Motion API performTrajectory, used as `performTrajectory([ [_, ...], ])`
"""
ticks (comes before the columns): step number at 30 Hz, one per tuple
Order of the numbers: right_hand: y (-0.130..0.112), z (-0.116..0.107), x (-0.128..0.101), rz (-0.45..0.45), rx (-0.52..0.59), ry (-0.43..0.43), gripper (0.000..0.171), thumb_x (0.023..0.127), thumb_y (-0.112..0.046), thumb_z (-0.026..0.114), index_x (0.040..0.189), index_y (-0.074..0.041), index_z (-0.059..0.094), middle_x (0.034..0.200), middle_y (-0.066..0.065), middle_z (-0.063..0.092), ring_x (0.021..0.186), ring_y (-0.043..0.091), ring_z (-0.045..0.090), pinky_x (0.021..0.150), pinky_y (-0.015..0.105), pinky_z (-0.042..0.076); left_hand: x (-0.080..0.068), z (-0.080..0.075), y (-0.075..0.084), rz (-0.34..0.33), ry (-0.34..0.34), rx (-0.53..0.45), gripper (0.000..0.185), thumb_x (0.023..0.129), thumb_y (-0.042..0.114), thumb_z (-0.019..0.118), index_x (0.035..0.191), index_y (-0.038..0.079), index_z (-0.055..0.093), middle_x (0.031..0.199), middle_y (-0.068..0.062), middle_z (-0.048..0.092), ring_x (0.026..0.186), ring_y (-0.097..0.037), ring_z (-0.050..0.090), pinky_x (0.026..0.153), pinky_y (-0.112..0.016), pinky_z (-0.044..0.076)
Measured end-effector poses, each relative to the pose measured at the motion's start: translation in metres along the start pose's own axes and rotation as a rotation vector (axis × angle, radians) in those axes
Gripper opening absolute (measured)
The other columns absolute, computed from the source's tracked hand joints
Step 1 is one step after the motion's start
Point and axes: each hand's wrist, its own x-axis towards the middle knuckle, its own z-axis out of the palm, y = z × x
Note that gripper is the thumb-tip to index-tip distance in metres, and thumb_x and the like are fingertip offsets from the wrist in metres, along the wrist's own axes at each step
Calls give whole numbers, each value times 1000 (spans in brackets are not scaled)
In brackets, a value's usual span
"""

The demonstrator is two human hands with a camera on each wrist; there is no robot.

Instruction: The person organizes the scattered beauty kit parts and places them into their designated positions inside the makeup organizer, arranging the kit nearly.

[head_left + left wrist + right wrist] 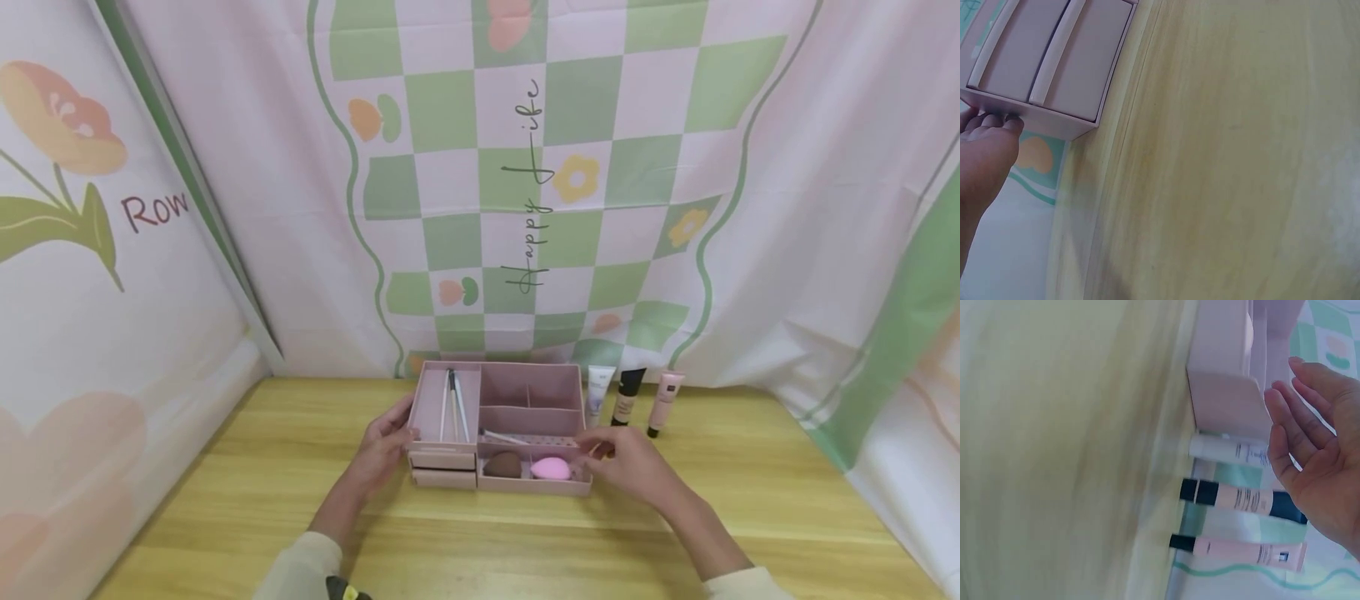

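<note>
The pink organizer box (498, 433) sits on the wooden table (247, 500) between both hands. The left hand (382, 454) touches its left side, fingers relaxed; the right hand (626, 462), fingers straight, hovers by its right end. Three tubes (630, 398) stand just beyond the right hand.

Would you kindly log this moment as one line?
left hand: touching pink plastic organiser box | right hand: open beside box | three cosmetic tubes: upright

Pink compartmented organizer (525, 400), upright on table (262, 500)
</note>
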Motion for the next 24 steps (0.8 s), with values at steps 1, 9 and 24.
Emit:
performTrajectory([
  [1,1,-3,0,8,4,12,25,84,-8,76,109,-3,76,97,8,78,81,10,67,68,16,57,0,0,0,0,-1,2,74,93,-5,47,159,-7,14,171,-24,8,159,-39,8,123,-31,24],
  [9,10,-34,1,-3,-15,188,20,86,-8,75,105,1,75,93,9,78,80,1,65,71,17,57,-1,-1,1,17,-35,22,75,93,-6,46,159,-9,10,169,-28,3,158,-43,5,117,-20,33],
  [24,48,-95,-2,169,66,501,39,98,-27,66,125,1,67,94,-35,62,81,-21,54,70,2,50,0,-1,0,-8,-3,17,76,92,-4,49,159,-7,13,170,-25,5,159,-42,7,128,-46,14],
])
